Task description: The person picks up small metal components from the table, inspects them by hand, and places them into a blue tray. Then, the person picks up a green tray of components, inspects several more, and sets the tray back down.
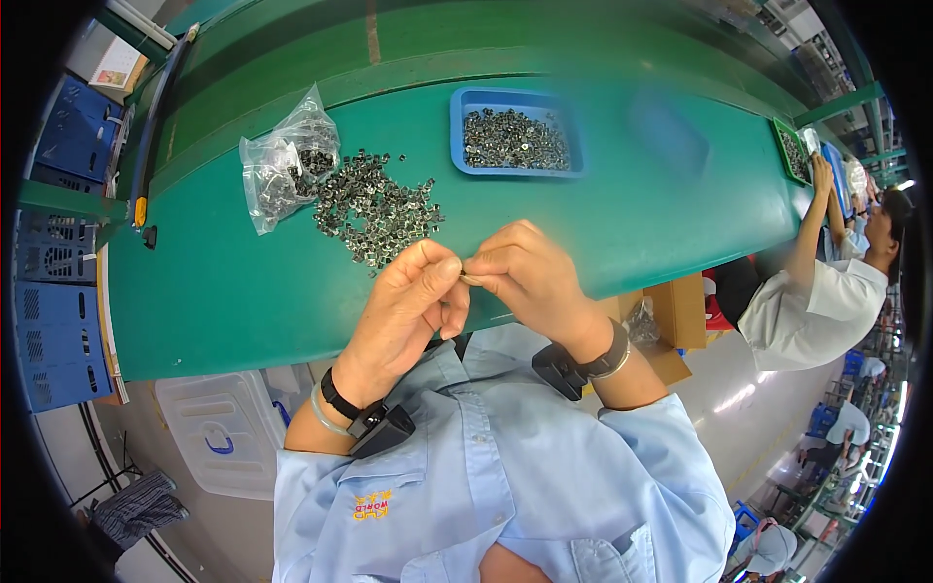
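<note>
Near the front edge of the green table, my left hand and my right hand meet at the fingertips. Pinched between them is a tiny dark part, too small to name. Both hands have thumb and forefinger closed on it. Just beyond my left hand lies a loose pile of small metal parts, shiny and dark. A clear plastic bag with more of these parts lies open at the pile's left. Farther back stands a blue tray filled with similar small parts.
At the right a co-worker reaches to a green tray on the same table. Beneath the table's front edge are an open cardboard box and a lidded clear plastic bin. Blue crates are stacked at the far left.
</note>
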`<state>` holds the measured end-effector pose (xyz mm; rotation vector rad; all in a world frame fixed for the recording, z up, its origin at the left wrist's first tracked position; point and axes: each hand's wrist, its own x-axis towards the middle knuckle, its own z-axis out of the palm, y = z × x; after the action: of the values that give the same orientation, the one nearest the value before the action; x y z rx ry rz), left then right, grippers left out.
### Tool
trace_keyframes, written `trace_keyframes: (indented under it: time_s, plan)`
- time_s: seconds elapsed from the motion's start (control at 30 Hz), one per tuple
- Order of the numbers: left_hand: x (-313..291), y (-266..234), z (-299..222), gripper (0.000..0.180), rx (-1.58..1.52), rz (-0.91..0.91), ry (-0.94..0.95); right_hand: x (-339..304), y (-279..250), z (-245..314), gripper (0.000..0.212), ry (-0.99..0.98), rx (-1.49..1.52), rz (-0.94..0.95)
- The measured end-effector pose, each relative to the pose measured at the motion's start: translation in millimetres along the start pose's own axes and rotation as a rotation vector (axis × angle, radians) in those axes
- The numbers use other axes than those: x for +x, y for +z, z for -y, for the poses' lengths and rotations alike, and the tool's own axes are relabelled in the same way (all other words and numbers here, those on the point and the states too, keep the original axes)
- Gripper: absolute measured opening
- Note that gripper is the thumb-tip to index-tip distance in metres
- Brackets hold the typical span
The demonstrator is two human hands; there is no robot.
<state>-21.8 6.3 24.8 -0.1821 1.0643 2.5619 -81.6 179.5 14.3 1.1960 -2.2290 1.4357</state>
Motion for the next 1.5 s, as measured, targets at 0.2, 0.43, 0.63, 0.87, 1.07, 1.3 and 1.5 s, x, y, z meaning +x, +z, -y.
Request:
trace_keyframes:
  time_s: [0.2,0.43,0.63,0.87,1.07,1.3,1.5]
  plan:
    - [-1,2,-1,0.014,0.054,-0.034,0.006,-2,2,2,0.015,0.031,-0.001,-0.003]
    - [0,3,7,0.014,0.061,-0.058,0.062,-8,6,0,0.015,0.073,0.018,-0.01]
    - [-1,11,1,0.014,-0.009,-0.029,0.021,-7,5,-1,0.013,0.122,0.175,-0.056]
    - [2,8,1,0.016,-0.042,0.021,0.009,-4,4,-2,0.012,0.14,0.286,-0.081]
    - [4,6,4,0.018,-0.054,0.058,0.025,-4,5,-1,0.012,0.172,0.347,-0.066]
    - [3,14,2,0.021,-0.018,-0.026,0.021,-7,10,-1,0.007,0.308,0.523,-0.097]
    - [3,16,-3,0.024,-0.016,0.009,0.016,-10,14,-1,0.005,0.472,0.857,-0.114]
